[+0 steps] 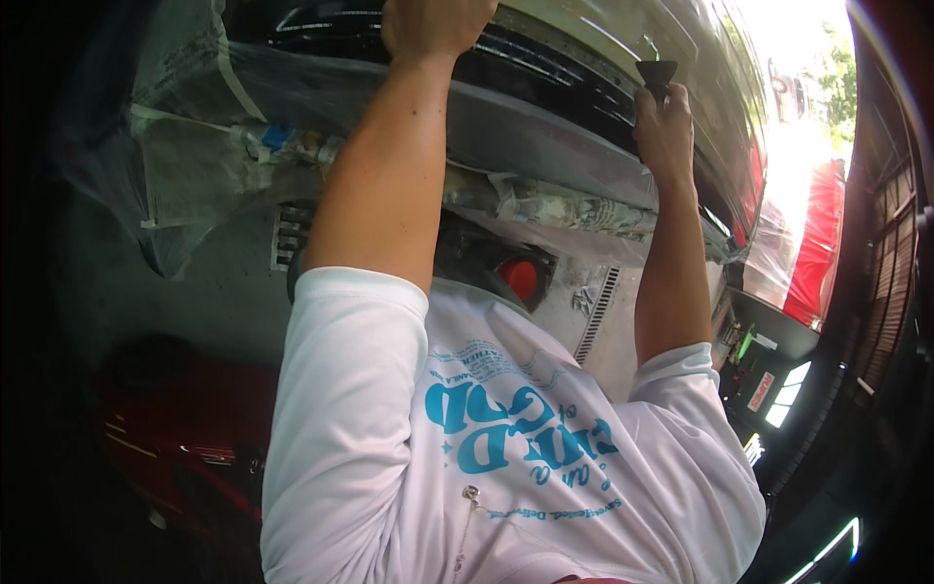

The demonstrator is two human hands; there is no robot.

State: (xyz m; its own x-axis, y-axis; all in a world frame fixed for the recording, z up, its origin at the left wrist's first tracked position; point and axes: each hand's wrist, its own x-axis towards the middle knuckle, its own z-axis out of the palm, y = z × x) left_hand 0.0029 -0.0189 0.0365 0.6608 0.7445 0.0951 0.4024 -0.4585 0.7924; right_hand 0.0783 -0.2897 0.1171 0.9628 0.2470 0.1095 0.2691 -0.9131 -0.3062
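My right hand (666,127) is closed around a black scraper-like tool (657,70), whose head flares out wide and flat at the top. That head lies against or just over the shiny olive-grey car panel (593,54); whether it touches, I cannot tell. My left hand (438,24) reaches up to the same car body, over a glossy black trim strip (516,60). The top of the picture cuts off its fingers, so its grip is hidden.
Masking paper and plastic sheeting (185,156) cover the car's lower left side. Below me are a floor drain grate (597,313) and a round red object (518,279). A red car (195,438) stands lower left. At right are a red-and-white sheet (815,243) and a dark case (764,389).
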